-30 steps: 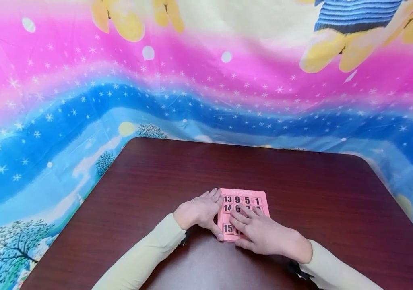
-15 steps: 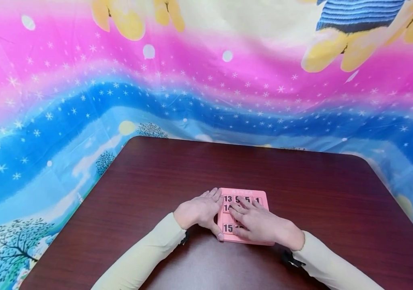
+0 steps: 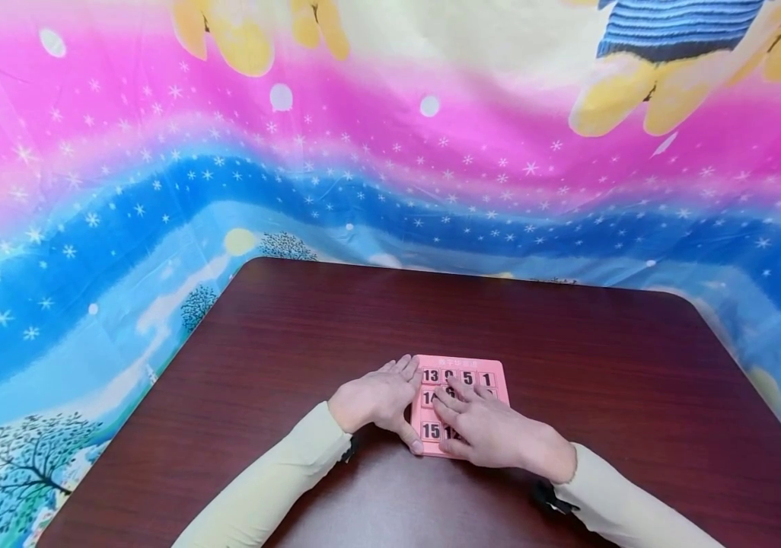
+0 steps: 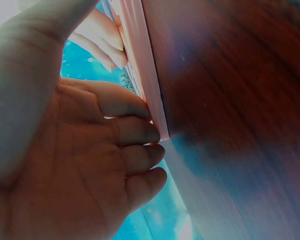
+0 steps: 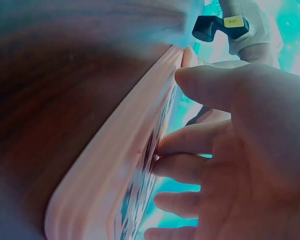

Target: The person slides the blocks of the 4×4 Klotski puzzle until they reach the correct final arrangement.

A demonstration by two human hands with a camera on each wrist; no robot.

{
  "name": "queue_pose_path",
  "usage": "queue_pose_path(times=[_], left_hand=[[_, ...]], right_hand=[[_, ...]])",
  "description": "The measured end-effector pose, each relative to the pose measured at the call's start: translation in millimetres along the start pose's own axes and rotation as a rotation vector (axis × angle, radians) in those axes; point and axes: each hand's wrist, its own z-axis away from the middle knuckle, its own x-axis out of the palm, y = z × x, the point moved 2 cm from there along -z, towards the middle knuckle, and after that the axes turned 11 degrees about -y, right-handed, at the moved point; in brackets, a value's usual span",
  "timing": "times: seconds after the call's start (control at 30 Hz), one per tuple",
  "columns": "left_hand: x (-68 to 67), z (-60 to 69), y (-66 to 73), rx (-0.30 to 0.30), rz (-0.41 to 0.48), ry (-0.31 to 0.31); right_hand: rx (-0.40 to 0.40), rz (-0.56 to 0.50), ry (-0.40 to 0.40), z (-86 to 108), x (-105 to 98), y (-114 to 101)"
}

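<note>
A pink sliding number puzzle lies flat on the table in the head view, its black-numbered tiles partly covered by fingers. My left hand rests along its left edge, fingers near the far left corner and thumb at the near left corner. In the left wrist view, the fingertips touch the side of the frame. My right hand lies over the lower right part, fingertips on the tiles. The right wrist view has its fingers spread against the tile face. Tiles 13, 5, 1 and 15 are readable.
The dark reddish-brown table extends around the puzzle, with rounded far corners. A colourful printed cloth hangs behind and beside it. Pale sleeves cover both arms, and a black device sits on the left wrist.
My right hand has shifted away from me and slightly left, then a little back towards me. The 14 tile has slid slightly towards me. My left hand has stayed in place.
</note>
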Motion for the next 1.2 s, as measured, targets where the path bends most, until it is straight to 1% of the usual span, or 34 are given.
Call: queue_pose_path(times=[0.23,0.37,0.53,0.63,0.77,1.03,1.2], left_hand=[[0.4,0.2,0.0,0.002,0.007,-0.009],[0.3,0.6,0.2,-0.002,0.004,-0.011],[-0.6,1.4,0.8,-0.003,-0.005,-0.010],[-1.2,1.8,1.1,-0.004,0.001,-0.012],[-0.9,1.8,0.9,-0.003,0.005,-0.012],[-0.4,1.9,0.5,0.007,0.017,-0.004],[-1.2,2.2,0.3,0.005,0.016,-0.005]], right_hand=[[-0.032,0.062,0.041,7.8,3,-8],[-0.028,0.096,0.057,12.5,5,-13],[-0.020,0.110,0.064,14.6,6,-14],[-0.020,0.098,0.054,12.7,4,-11],[0.001,0.060,0.028,6.1,-2,-2],[0.080,-0.021,-0.035,-11.4,-13,17],[0.095,-0.066,-0.054,-22.1,-15,24]])
